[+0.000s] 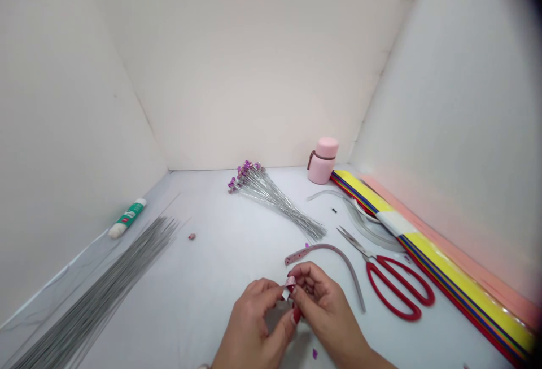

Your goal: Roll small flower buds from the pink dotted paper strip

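Near the front of the table, my left hand (pixel 258 324) and my right hand (pixel 324 307) meet fingertip to fingertip. Between them is a small curled strip (pixel 291 281), pale pink and speckled, with a white end. My right thumb and fingers pinch it. The fingers of my left hand are bent in at its white end, closed around that side. Just behind my right hand lies a curved greyish-pink strip (pixel 334 249) with speckles at one end. Red-handled scissors (pixel 376 267) rest to the right, blades partly apart.
A bundle of silver stems with purple tips (pixel 279 196) lies at the back. Grey wires (pixel 105 290) and a glue stick (pixel 127 218) are on the left. A pink flask (pixel 323 161) stands behind coloured sheets (pixel 427 250) along the right wall. A small pink piece (pixel 192 237) lies left of centre.
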Available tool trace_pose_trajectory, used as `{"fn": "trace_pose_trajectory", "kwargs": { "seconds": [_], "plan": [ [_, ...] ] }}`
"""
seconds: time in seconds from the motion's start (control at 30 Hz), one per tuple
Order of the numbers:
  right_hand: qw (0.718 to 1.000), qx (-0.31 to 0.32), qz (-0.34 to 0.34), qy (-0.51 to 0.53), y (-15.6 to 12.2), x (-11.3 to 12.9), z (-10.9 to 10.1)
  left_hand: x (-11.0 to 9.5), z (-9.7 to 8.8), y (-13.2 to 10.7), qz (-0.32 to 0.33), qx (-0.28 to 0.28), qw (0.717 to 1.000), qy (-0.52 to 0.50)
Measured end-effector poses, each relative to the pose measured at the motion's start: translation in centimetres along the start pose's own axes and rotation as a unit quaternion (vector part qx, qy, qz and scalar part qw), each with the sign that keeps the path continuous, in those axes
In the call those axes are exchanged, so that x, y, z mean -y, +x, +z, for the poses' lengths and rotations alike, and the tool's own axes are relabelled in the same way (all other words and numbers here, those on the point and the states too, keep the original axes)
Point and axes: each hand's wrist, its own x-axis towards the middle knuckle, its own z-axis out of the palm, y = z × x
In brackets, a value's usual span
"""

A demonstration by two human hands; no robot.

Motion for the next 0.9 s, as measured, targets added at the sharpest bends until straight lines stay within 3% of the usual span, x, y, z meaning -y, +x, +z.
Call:
{"fn": "trace_pose_trajectory", "kwargs": {
  "seconds": [0.1,0.17,0.3,0.47,0.7,0.77,0.9],
  "plan": [
    [1.000,0.002,-0.004,-0.003,-0.1,-0.4,0.1,0.2,-0.3,0.3,-0.049,-0.021,0.998,-0.036],
    [1.000,0.011,-0.004,0.013,-0.1,-0.7,0.2,0.6,-0.5,0.5,-0.107,-0.036,0.987,-0.112],
    [0.993,0.100,0.041,0.046,0.1,-1.3,0.4,1.8,-0.5,0.8,-0.206,-0.028,0.944,-0.255],
    [0.981,0.141,0.113,0.074,0.5,-1.1,0.1,3.0,-0.4,1.3,-0.232,-0.067,0.923,-0.299],
    [0.961,0.193,0.146,0.134,0.4,-0.6,-0.7,2.5,-0.8,1.9,-0.259,-0.110,0.889,-0.362],
    [0.973,0.205,0.092,0.055,0.4,-0.5,-0.8,2.4,-0.8,1.8,-0.266,-0.121,0.874,-0.387],
    [0.961,0.211,-0.130,-0.120,0.3,0.1,-1.3,2.6,-0.7,1.8,-0.269,-0.109,0.870,-0.399]
  ]
}}
